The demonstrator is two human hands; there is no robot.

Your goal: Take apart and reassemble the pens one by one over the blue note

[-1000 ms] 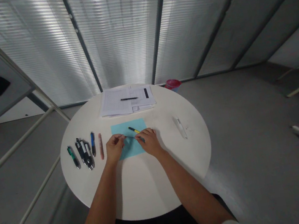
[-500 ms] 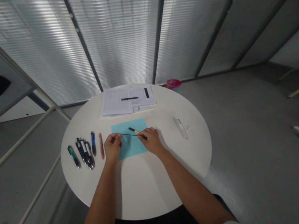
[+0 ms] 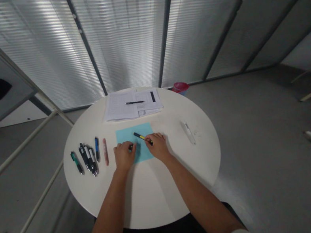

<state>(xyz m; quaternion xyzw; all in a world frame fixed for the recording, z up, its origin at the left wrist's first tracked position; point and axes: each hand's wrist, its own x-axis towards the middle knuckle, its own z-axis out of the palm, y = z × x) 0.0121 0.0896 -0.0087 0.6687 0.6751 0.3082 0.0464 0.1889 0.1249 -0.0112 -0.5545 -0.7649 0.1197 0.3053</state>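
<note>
Left: the pens [image 3: 88, 154] lie grouped beside the pink marker [image 3: 105, 152], presumably for easy reach. Your left hand [image 3: 124, 156] pinches a dark piece [image 3: 131, 147] above the blue sheet [image 3: 122, 134], apparently to control it. The yellow pen [image 3: 139, 135] slants over the sheet toward your right hand [image 3: 158, 147]; whether those fingers clamp it cannot be told.
</note>
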